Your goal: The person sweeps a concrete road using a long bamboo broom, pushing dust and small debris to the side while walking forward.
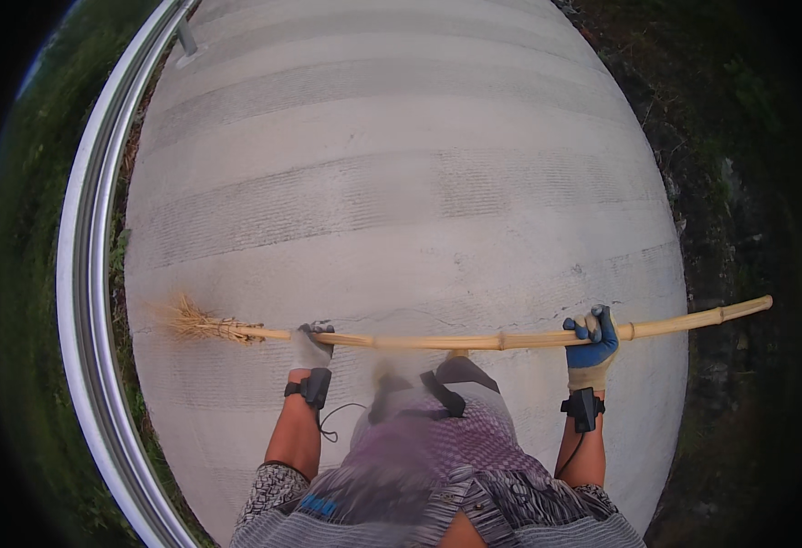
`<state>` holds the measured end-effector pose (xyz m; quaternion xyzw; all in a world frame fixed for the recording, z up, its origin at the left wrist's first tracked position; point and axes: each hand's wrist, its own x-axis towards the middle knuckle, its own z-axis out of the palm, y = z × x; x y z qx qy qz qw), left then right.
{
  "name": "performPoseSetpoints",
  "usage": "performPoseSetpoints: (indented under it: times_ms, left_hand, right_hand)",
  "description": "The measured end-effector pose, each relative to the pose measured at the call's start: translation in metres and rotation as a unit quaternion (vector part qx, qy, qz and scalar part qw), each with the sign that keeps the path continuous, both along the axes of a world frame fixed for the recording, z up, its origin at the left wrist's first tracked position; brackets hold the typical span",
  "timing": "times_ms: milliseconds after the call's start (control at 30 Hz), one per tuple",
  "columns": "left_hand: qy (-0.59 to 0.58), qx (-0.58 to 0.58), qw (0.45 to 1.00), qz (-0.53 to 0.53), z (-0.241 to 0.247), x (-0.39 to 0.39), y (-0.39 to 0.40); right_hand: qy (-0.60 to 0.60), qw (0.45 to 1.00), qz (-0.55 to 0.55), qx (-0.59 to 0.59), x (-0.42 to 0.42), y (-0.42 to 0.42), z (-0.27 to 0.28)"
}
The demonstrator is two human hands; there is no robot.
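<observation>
A broom with a bamboo handle (435,342) lies crosswise in front of my body, held off the ground. Its straw-coloured twig head (199,323) points to the left. My left hand (313,346), in a pale glove with dark fingertips, grips the handle close to the bristles. Farther along, my right hand (591,339) wears a blue-coated work glove and has its fingers curled around the bamboo. The bare end of the handle sticks out to the right beyond it. Both wrists carry a black strapped device with a cable.
Pale concrete pavement (387,130) with grooved bands stretches ahead. A metal guardrail (86,226) curves along the left edge, with a post (186,38) near the top and greenery behind it. Dark, overgrown ground (722,205) borders the right side. My shoes are partly visible below the handle.
</observation>
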<state>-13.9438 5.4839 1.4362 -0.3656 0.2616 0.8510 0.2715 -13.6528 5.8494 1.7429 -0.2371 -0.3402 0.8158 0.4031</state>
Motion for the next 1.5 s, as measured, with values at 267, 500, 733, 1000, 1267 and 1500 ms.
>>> performPoseSetpoints:
  times_ms: [267, 500, 733, 1000, 1267, 1500]
  left_hand:
    - [-0.067, 0.035, 0.997, -0.023, 0.033, -0.031, 0.075]
    - [-0.046, -0.088, 0.993, -0.066, -0.035, -0.02, 0.108]
    - [-0.109, -0.15, 0.982, 0.03, -0.026, -0.048, 0.159]
    - [-0.28, -0.161, 0.945, 0.054, -0.017, -0.044, 0.16]
    - [-0.312, -0.197, 0.92, 0.128, 0.044, -0.028, 0.203]
    - [-0.374, -0.156, 0.9, 0.16, -0.021, -0.069, 0.205]
  right_hand:
    - [0.001, 0.993, -0.109, -0.052, 0.056, 0.004, -0.009]
    - [-0.023, 0.992, -0.106, -0.067, 0.042, 0.056, -0.038]
    - [-0.032, 0.992, -0.085, -0.084, -0.036, 0.179, -0.068]
    - [-0.053, 0.992, 0.08, -0.083, -0.192, 0.301, -0.028]
    - [-0.118, 0.975, 0.189, -0.005, -0.341, 0.321, 0.01]
    - [-0.094, 0.954, 0.283, -0.007, -0.423, 0.32, -0.022]
